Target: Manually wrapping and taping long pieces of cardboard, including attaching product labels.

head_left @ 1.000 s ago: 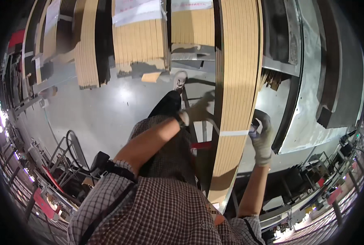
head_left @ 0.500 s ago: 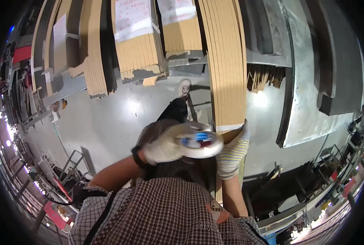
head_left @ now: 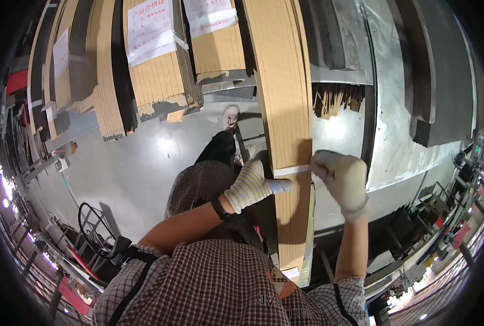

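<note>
A long bundle of brown, board-like strips [head_left: 288,119] runs away from my body, with a white tape strip [head_left: 292,170] across its top. My left hand [head_left: 253,186], in a striped glove, is at the bundle's left edge. Its thumb lies over the top face, and its other fingers are mostly hidden by the side. At the right edge is my right hand [head_left: 342,179], in a pale glove, fingers closed at the tape's right end. The fingertips there are partly hidden. No tape roll shows in this view now.
More brown strip bundles [head_left: 157,81] with white paper labels lie on a rack at the far left. Dark metal bars [head_left: 443,92] and a pale metal sheet [head_left: 399,125] stand to the right. A metal-framed cart [head_left: 98,231] is at the left on the grey floor.
My left hand had the tape roll above the bundle; now the roll is out of sight and that hand is at the left edge. My right hand has shifted outward to the right.
</note>
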Motion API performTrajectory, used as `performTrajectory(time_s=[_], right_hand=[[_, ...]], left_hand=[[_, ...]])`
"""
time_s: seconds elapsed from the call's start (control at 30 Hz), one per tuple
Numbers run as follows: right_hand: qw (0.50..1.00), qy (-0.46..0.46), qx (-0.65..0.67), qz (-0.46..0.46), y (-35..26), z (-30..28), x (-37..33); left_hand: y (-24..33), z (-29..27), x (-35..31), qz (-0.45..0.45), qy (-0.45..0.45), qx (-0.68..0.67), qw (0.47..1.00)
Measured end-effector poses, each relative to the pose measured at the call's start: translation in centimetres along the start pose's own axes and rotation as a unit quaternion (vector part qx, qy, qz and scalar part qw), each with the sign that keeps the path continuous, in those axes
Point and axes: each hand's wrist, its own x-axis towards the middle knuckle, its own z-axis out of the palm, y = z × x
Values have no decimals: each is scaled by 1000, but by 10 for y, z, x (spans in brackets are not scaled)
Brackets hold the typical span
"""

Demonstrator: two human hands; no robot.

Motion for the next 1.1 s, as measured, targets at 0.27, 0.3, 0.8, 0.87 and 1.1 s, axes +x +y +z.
performTrajectory(time_s=[0.27,0.3,0.8,0.87,1.1], right_hand=[[993,-51,25,104,166,72,-7],[984,-7,120,129,148,70,10],[996,88,-23,10,4,70,22],[995,88,-40,-5,7,71,-1],[994,30,-106,9,-29,15,-26]], left_hand=[[-4,8,8,103,52,47,992],[-21,10,11,137,101,37,985],[12,-3,14,28,86,-138,986],[-26,19,-5,98,154,12,983],[4,-11,-43,75,163,-15,984]])
